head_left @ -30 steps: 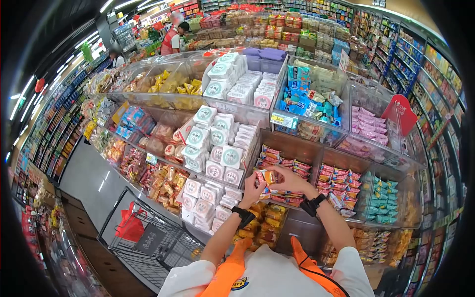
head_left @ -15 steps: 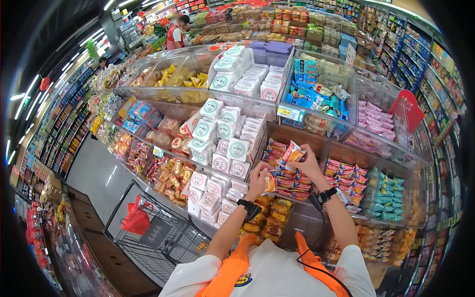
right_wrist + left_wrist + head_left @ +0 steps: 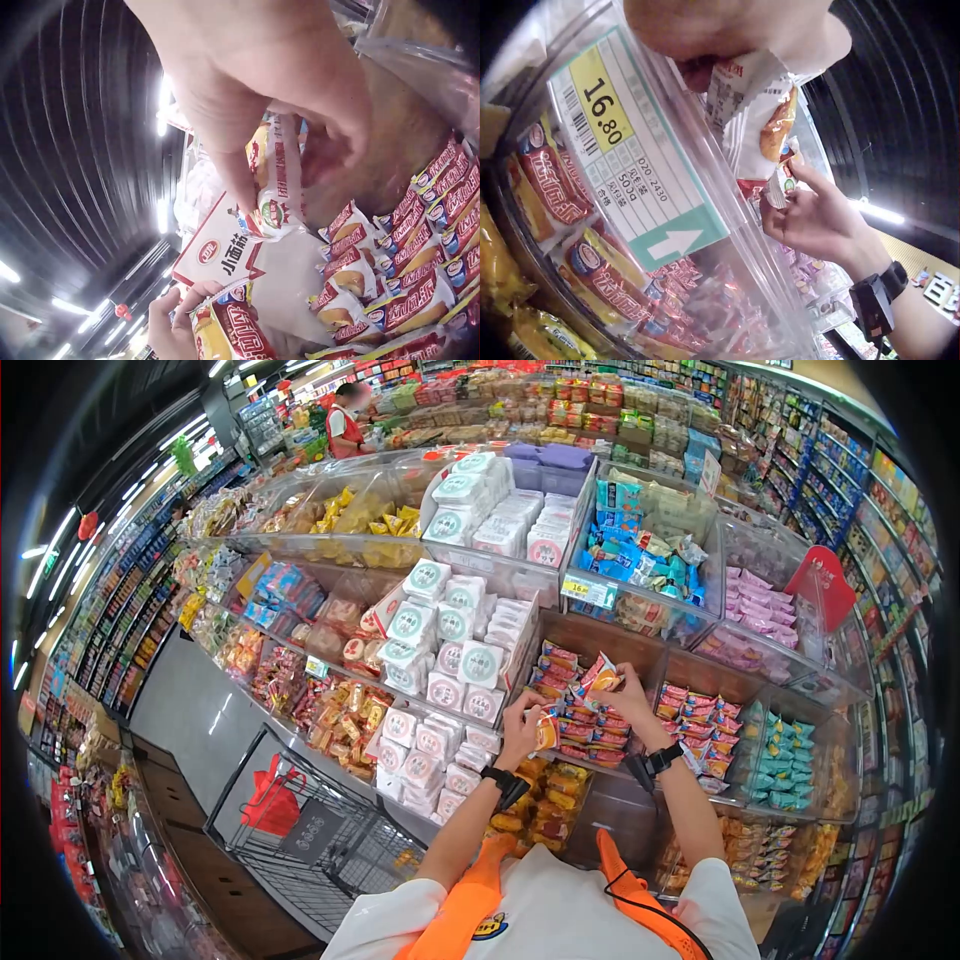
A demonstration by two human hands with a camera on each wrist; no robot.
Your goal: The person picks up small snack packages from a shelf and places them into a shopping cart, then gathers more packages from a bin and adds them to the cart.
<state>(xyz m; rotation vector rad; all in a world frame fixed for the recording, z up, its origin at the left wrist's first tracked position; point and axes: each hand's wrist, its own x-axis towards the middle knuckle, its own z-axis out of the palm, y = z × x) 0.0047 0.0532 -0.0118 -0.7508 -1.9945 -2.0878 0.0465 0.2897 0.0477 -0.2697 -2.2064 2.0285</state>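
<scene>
In the head view my left hand (image 3: 520,726) pinches a small packaged snack (image 3: 546,729) at the bin's front left. My right hand (image 3: 632,698) holds another wrapped snack (image 3: 600,674) a little higher and to the right. The right wrist view shows this packet (image 3: 276,172) between thumb and fingers, with the left hand's red and yellow packet (image 3: 231,327) below it. In the left wrist view, the left hand (image 3: 742,26) grips a packet whose white back (image 3: 750,112) faces the camera. Beneath both hands lie rows of red-wrapped snacks (image 3: 592,736) in a bin.
White square packets (image 3: 450,650) are stacked left of the hands. Blue packets (image 3: 630,555) fill a bin above, teal ones (image 3: 785,760) one at right. A shopping cart (image 3: 330,840) with a red bag (image 3: 272,800) stands lower left. A person in a red vest (image 3: 342,430) is far back.
The hands, together a second ago, have moved apart, each with its own packet. Since half a second ago, the right hand's packet has tilted and shifted slightly right. The person in the vest has turned.
</scene>
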